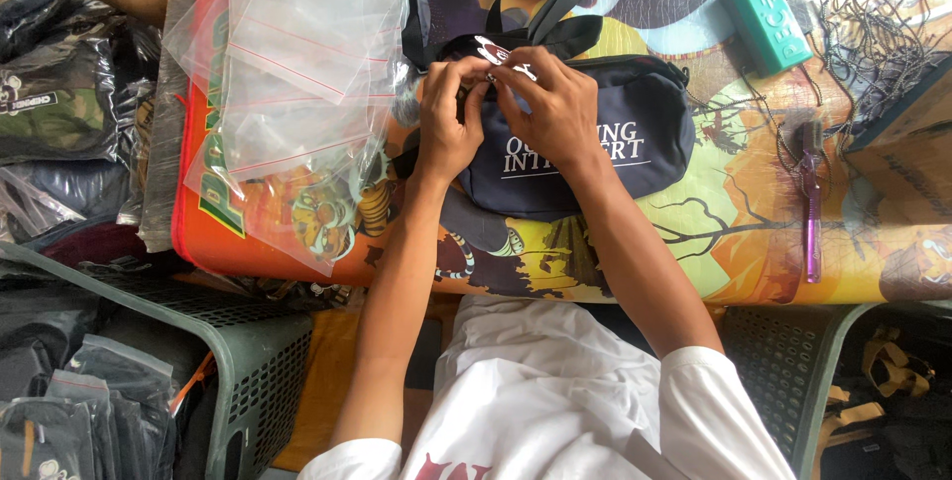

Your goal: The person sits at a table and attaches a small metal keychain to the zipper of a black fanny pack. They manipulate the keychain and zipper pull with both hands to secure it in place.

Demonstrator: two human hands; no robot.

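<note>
Brightly printed cartoon sheeting covers the table [754, 232], and near the middle of its far half lies a small dark navy pouch bag [595, 158] with white lettering on its face. It lies flat on its back, its black strap [446, 14] looped away toward the far edge.

Both hands meet at the bag's upper left corner. The left hand [446, 128] is curled, its fingertips pinched on the top edge of the bag, and the right hand [555, 108] is curled too, thumb and forefinger closed on something small at the same spot, likely a zip pull or a little tag, though it is too small to tell. A black-and-white label shows just above the knuckles.

Judging by its slack, rounded shape, the bag is soft fabric, light and floppy; it would sag if lifted by one corner. The seamed top edge along the zip and the strap look like the firmest places to take hold, and the cloth should not slip in dry fingers.

Just left of the bag a loose heap of clear zip-top plastic bags [297, 63] overlaps the table's edge. On the far right lie a teal box [766, 19], a tangle of dark cords [873, 24] and a purple toothbrush [811, 202]. A grey plastic basket [248, 361] stands below the table on the left.
</note>
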